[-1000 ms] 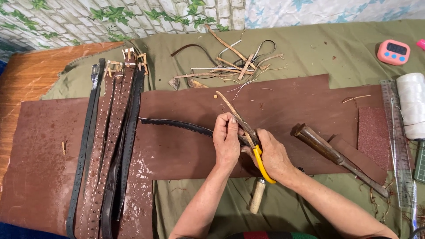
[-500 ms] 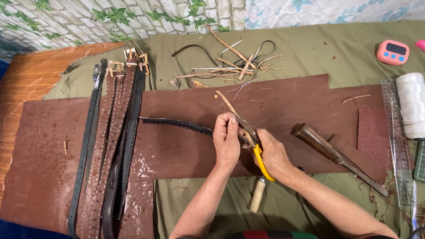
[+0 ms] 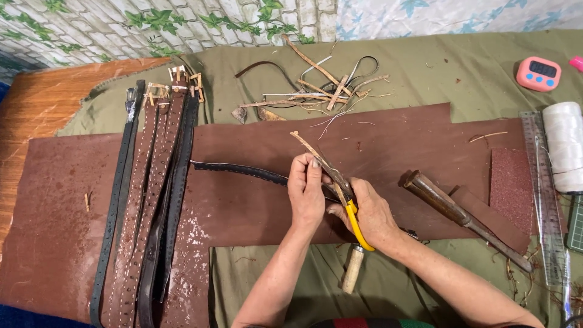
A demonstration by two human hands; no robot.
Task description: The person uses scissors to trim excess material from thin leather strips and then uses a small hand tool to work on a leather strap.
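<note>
- Brown leather sheet (image 3: 243, 206) lay spread over the green cloth (image 3: 437, 73) on the tabletop, both hands working above its middle
- Left hand (image 3: 305, 193) pinched a dark leather strap (image 3: 243, 171), which trailed leftward across the sheet
- Right hand (image 3: 370, 212) was closed round yellow-handled scissors (image 3: 347, 203), blades at a thin tan strip (image 3: 310, 149) rising from the strap
- Finished belts (image 3: 152, 200) lay side by side at the left
- Wooden-handled tool (image 3: 461, 215) rested right of the hands; a pile of leather offcuts (image 3: 316, 91) lay beyond them
</note>
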